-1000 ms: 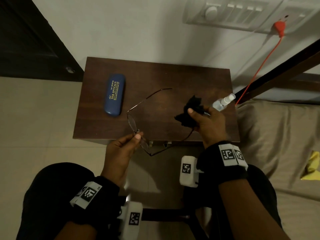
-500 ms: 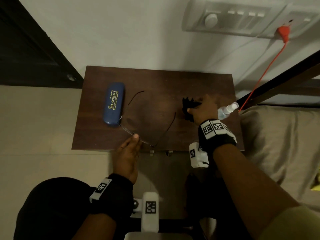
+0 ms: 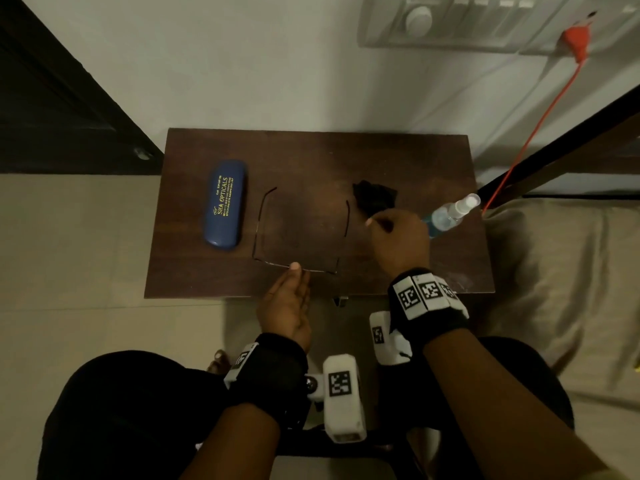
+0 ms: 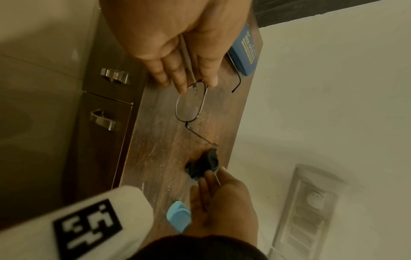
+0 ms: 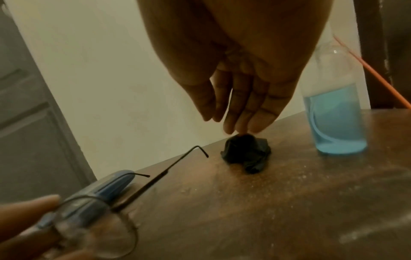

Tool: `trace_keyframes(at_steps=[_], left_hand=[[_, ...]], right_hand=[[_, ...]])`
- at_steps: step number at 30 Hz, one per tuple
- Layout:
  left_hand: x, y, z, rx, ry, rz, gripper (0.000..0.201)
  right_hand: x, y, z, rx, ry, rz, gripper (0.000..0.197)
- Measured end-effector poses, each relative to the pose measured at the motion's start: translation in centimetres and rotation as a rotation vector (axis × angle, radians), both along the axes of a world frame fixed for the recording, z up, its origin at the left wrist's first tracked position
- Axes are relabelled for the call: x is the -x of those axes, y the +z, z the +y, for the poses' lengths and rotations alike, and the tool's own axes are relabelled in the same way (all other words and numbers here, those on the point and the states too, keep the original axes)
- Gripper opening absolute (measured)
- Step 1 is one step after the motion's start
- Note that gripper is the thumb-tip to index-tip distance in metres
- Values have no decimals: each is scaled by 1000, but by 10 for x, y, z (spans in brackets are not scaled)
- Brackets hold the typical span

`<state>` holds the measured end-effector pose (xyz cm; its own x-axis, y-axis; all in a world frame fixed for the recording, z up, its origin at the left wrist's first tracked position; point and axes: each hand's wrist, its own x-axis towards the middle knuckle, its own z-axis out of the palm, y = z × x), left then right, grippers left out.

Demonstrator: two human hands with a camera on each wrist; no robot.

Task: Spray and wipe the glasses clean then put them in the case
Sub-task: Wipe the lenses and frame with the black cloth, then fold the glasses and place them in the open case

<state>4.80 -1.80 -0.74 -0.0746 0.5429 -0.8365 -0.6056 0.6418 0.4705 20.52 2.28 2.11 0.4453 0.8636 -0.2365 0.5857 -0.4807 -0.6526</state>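
Head view shows my thin wire-framed glasses (image 3: 298,233) resting on the dark brown wooden table (image 3: 398,161), both temples unfolded and pointing toward the wall; my left hand (image 3: 287,306) has straight fingers, their tips touching the bridge; the closed blue oblong glasses case (image 3: 225,204) lies just beside the left temple; my right hand (image 3: 398,240), fingers straight and close together, touches the crumpled black wiping cloth (image 5: 246,153) with its fingertips; the clear spray bottle of blue liquid (image 5: 336,112) stands upright just right of it.
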Motion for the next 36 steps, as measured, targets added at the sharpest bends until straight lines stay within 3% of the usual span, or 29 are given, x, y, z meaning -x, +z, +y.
trace_keyframes(at_steps=[6, 10, 14, 18, 23, 30, 36], left_hand=[[0, 4, -7, -11, -6, -12, 14], [4, 9, -12, -52, -55, -31, 11], [10, 13, -20, -134, -111, -48, 33], [16, 15, -25, -229, -119, -34, 33], [22, 19, -29, -312, -140, 25, 33], [25, 23, -29, -444, -282, 170, 26], [25, 31, -26, -501, -321, 216, 20]], right_hand=[[18, -12, -30, 174, 11, 303, 28], [26, -6, -45, 88, -10, 390, 18], [29, 7, -55, -70, -77, 457, 24], [32, 19, -63, -247, -97, 446, 20], [36, 26, -70, -284, -49, 407, 18], [40, 21, -70, -312, 295, 185, 14], [46, 20, -72, -304, 380, 115, 18]])
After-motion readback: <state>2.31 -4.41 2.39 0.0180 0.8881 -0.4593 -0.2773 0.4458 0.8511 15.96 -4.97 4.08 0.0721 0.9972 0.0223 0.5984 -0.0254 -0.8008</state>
